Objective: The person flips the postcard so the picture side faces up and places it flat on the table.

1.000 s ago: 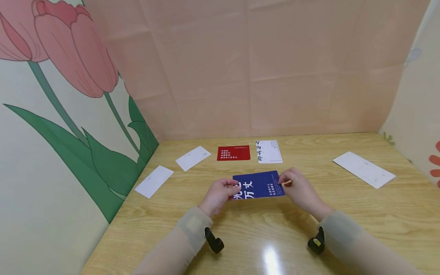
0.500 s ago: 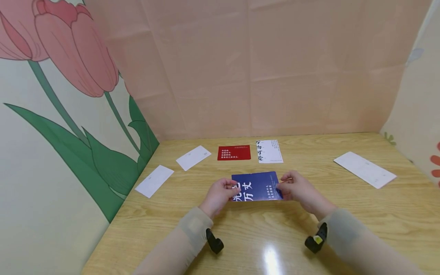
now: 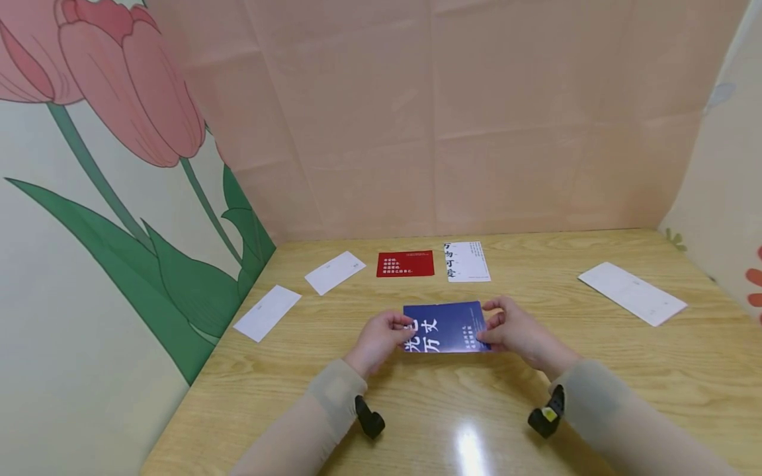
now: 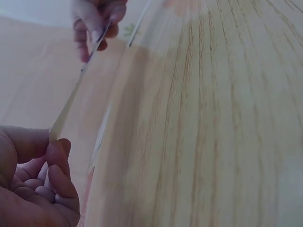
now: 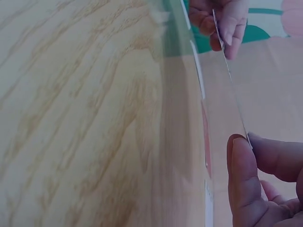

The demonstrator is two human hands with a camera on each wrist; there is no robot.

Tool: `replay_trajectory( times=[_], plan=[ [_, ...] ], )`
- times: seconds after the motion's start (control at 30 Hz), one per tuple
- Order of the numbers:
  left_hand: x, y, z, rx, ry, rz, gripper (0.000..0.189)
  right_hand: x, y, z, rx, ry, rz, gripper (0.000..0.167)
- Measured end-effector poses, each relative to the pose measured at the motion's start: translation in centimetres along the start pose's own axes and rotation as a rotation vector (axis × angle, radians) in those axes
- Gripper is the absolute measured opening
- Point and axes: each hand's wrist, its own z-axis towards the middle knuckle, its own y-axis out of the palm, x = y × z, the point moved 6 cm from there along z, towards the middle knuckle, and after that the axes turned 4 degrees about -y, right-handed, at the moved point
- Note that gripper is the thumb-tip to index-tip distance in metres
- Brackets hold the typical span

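A dark blue card [image 3: 449, 327] with white characters is held above the table between both hands. The left hand [image 3: 381, 340] pinches its left end, thumb on the printed face. At the other end the right hand [image 3: 520, 334] pinches the right edge between thumb and fingers. In the left wrist view the card [image 4: 71, 101] appears almost edge-on, raised off the wood, with the left hand [image 4: 38, 177] near and the other beyond. The right wrist view likewise shows the thin edge of the card [image 5: 235, 94], pinched by the right hand [image 5: 265, 177].
On the wooden table [image 3: 452, 390] lie a red card [image 3: 406, 264] and a white card with black characters [image 3: 467, 262] behind the hands. Two white cards, one farther back [image 3: 335, 272] and one nearer [image 3: 267, 313], lie left. Another white card or stack [image 3: 632, 293] lies right.
The right hand has shifted its grip on the card's right end, its thumb now lower on the printed face. The card has dipped slightly toward the person. The left hand keeps its pinch.
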Motion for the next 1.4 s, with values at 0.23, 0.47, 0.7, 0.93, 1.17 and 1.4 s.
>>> replay_trajectory(
  times=[0.23, 0.47, 0.7, 0.93, 1.17, 1.4],
  plan=[
    [0.0, -0.1, -0.1, -0.027, 0.009, 0.110, 0.041, 0.4, 0.1, 0.1, -0.025, -0.002, -0.007, 0.080],
    [0.4, 0.2, 0.0, -0.025, 0.061, 0.280, 0.071, 0.9, 0.3, 0.1, -0.039, 0.017, -0.116, 0.083],
    [0.0, 0.4, 0.4, -0.024, 0.040, 0.345, 0.072, 1.0, 0.4, 0.6, -0.011, -0.035, -0.259, 0.079],
    [0.0, 0.6, 1.1, -0.005, 0.037, 0.440, 0.066, 1.3, 0.4, 1.7, 0.011, -0.021, -0.474, 0.074],
    [-0.1, 0.9, 2.0, 0.012, 0.032, 0.521, 0.063, 1.2, 0.5, 2.2, -0.004, -0.022, -0.555, 0.072],
    [-0.1, 1.1, 2.4, 0.025, 0.065, 0.595, 0.063, 1.0, 0.6, 2.5, -0.012, -0.030, -0.585, 0.069]
  ],
)
